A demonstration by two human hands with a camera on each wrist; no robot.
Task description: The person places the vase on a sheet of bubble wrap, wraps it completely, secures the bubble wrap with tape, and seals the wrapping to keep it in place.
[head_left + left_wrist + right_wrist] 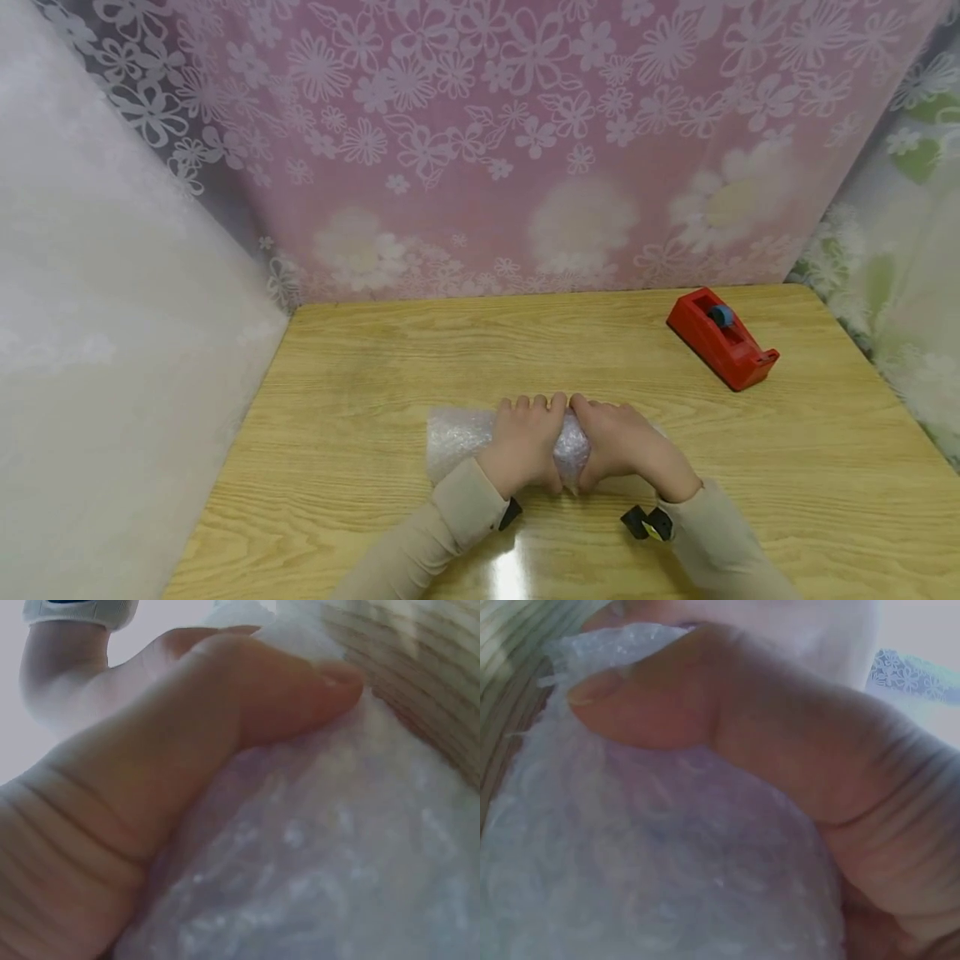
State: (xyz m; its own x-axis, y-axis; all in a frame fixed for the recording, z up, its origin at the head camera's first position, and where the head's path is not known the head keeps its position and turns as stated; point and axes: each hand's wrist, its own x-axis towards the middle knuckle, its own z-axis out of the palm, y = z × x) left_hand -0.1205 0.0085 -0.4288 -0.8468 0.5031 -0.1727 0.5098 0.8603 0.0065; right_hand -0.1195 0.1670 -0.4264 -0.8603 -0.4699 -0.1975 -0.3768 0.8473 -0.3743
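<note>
A roll of bubble wrap [457, 437] lies crosswise on the wooden table, and something faintly purple shows through its layers. My left hand [527, 442] grips it around the middle, thumb on the near side and fingers over the top. Close beside it, my right hand [618, 443] grips the roll the same way, with a short stretch of wrap between the two. In the left wrist view the thumb [300, 694] presses on the bubble wrap [322, 862]. The right wrist view has the other thumb [645, 705] near the wrap's loose edge [622, 645]. What is inside cannot be made out.
A red tape dispenser [723, 342] with a small blue roll of tape stands at the back right of the table [360, 358]. Behind the table hangs a pink flowered curtain [465, 183], with pale cloth at both sides. Black wrist mounts show under both sleeves.
</note>
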